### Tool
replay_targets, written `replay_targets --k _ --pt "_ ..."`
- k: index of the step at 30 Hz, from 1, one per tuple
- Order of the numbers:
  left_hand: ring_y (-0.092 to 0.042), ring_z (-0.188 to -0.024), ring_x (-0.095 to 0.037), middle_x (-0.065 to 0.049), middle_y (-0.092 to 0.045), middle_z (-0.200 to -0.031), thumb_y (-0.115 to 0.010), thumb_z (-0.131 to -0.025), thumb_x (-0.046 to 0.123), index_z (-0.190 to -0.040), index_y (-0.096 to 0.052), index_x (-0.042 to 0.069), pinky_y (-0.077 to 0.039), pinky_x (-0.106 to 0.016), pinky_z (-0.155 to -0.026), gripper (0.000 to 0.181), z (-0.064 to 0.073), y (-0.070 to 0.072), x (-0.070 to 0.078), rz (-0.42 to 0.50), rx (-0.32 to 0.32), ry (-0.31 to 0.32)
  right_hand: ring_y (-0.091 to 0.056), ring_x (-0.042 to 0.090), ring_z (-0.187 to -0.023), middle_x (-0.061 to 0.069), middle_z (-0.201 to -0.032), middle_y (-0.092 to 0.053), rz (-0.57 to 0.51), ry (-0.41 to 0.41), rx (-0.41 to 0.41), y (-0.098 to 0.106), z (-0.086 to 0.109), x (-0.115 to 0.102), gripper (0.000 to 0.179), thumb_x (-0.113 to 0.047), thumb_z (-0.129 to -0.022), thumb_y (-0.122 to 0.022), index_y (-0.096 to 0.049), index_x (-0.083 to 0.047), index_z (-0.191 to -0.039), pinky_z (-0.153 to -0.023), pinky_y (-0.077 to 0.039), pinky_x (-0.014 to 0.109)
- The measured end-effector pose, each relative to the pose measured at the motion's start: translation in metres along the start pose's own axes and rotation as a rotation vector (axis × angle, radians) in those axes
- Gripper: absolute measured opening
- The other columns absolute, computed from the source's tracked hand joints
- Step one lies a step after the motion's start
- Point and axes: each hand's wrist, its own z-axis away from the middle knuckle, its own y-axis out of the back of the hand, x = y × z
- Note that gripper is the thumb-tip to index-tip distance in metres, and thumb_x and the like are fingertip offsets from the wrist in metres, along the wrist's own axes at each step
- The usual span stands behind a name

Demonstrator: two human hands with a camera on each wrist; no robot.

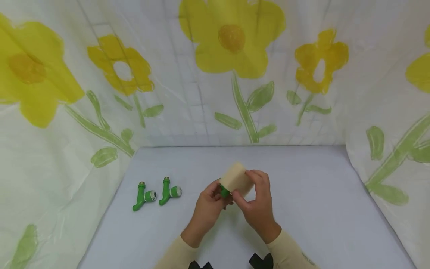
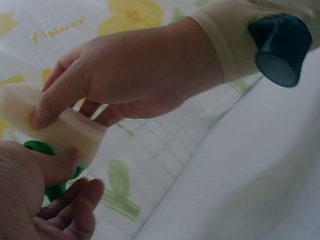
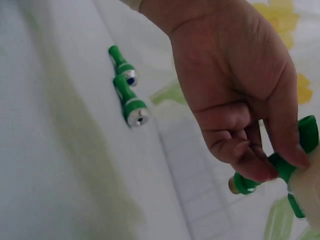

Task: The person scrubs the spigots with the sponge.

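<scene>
My left hand (image 1: pixel 207 205) pinches a green tap (image 3: pixel 285 169) by its body between thumb and fingertips, above the table. In the head view the tap is mostly hidden by the fingers and by a thick cream sponge-like block (image 1: pixel 234 178). My right hand (image 1: pixel 259 209) grips this block, thumb on the near side and fingers over the far side. The block (image 2: pixel 65 127) lies against the tap, bent slightly over it in the left wrist view. In the right wrist view the tap's brass-coloured threaded end (image 3: pixel 232 185) sticks out past the left fingers.
Two more green taps with silvery knob ends, the outer one (image 1: pixel 141 198) and the inner one (image 1: pixel 166 192), lie side by side on the left of the white table (image 1: pixel 319 205). A white sheet with painted yellow flowers (image 1: pixel 235 37) hangs behind and along both sides.
</scene>
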Motion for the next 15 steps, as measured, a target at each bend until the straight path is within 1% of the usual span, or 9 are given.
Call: replay_targets --k 2,3,5,6,7,8,10,13,15 --pt "-0.067 -0.086 -0.021 -0.003 -0.069 -0.100 -0.081 -0.100 0.008 -0.127 -0.078 0.010 -0.056 -0.028 -0.072 0.027 0.002 -0.002 -0.006 -0.159 0.049 -0.106 -0.055 0.042 -0.113 0.026 -0.124 -0.057 -0.004 0.006 -0.005 0.001 0.001 0.000 0.060 -0.008 -0.081 -0.081 -0.059 0.006 -0.136 -0.101 -0.045 0.031" --pt "-0.064 -0.083 -0.020 -0.001 -0.067 -0.097 -0.083 -0.099 0.009 -0.119 -0.082 0.012 -0.054 -0.027 -0.070 0.021 0.003 -0.003 -0.008 -0.228 0.079 -0.159 -0.056 0.042 -0.113 0.026 -0.124 -0.057 -0.004 0.010 -0.006 0.002 0.001 0.000 0.061 -0.008 -0.082 -0.082 -0.059 0.006 -0.136 -0.102 -0.044 0.030" --pt "-0.062 -0.084 -0.018 0.001 -0.063 -0.096 -0.084 -0.098 0.011 -0.106 -0.085 0.015 -0.054 -0.027 -0.069 0.009 0.004 -0.004 -0.010 -0.305 0.120 -0.236 -0.056 0.043 -0.112 0.027 -0.124 -0.058 -0.001 0.025 -0.005 0.002 -0.001 0.001 0.060 -0.010 -0.083 -0.082 -0.060 0.007 -0.136 -0.101 -0.045 0.030" --pt "-0.063 -0.085 -0.018 0.001 -0.063 -0.097 -0.084 -0.099 0.011 -0.102 -0.085 0.016 -0.054 -0.027 -0.070 0.007 0.004 -0.005 -0.010 -0.312 0.124 -0.259 -0.056 0.044 -0.112 0.027 -0.124 -0.058 0.000 0.029 -0.008 0.003 -0.002 0.001 0.060 -0.011 -0.084 -0.082 -0.060 0.007 -0.136 -0.101 -0.045 0.030" --pt "-0.064 -0.087 -0.018 0.001 -0.064 -0.099 -0.082 -0.100 0.012 -0.101 -0.084 0.016 -0.056 -0.028 -0.072 0.006 0.004 -0.005 -0.009 -0.300 0.123 -0.257 -0.057 0.044 -0.112 0.027 -0.124 -0.058 0.005 0.030 -0.012 0.004 -0.003 0.002 0.060 -0.012 -0.085 -0.082 -0.060 0.007 -0.137 -0.100 -0.046 0.031" --pt "-0.068 -0.089 -0.018 0.000 -0.066 -0.101 -0.080 -0.101 0.011 -0.102 -0.084 0.014 -0.059 -0.029 -0.075 0.005 0.003 -0.005 -0.009 -0.255 0.116 -0.238 -0.057 0.044 -0.112 0.027 -0.125 -0.058 0.011 0.025 -0.019 0.005 -0.004 0.002 0.060 -0.012 -0.086 -0.082 -0.060 0.007 -0.138 -0.099 -0.048 0.033" --pt "-0.073 -0.091 -0.021 -0.003 -0.072 -0.105 -0.076 -0.105 0.012 -0.106 -0.082 0.008 -0.063 -0.033 -0.078 0.007 0.001 -0.003 -0.006 -0.146 0.114 -0.176 -0.057 0.042 -0.114 0.025 -0.126 -0.058 0.033 -0.007 -0.036 0.006 -0.004 0.001 0.061 -0.010 -0.086 -0.083 -0.059 0.006 -0.139 -0.096 -0.051 0.040" --pt "-0.076 -0.090 -0.028 -0.011 -0.075 -0.105 -0.072 -0.108 0.015 -0.111 -0.079 0.000 -0.065 -0.036 -0.080 0.017 -0.002 0.001 0.002 0.014 0.154 -0.087 -0.056 0.037 -0.117 0.021 -0.127 -0.058 0.099 -0.100 -0.065 0.008 0.000 0.000 0.063 -0.005 -0.083 -0.086 -0.059 0.004 -0.140 -0.089 -0.055 0.049" --pt "-0.075 -0.090 -0.032 -0.015 -0.076 -0.106 -0.072 -0.109 0.018 -0.112 -0.078 -0.004 -0.064 -0.037 -0.079 0.023 -0.004 0.003 0.007 0.092 0.180 -0.053 -0.056 0.033 -0.117 0.019 -0.127 -0.057 0.139 -0.164 -0.084 0.009 0.005 -0.001 0.065 -0.002 -0.082 -0.087 -0.058 0.003 -0.140 -0.087 -0.056 0.052"
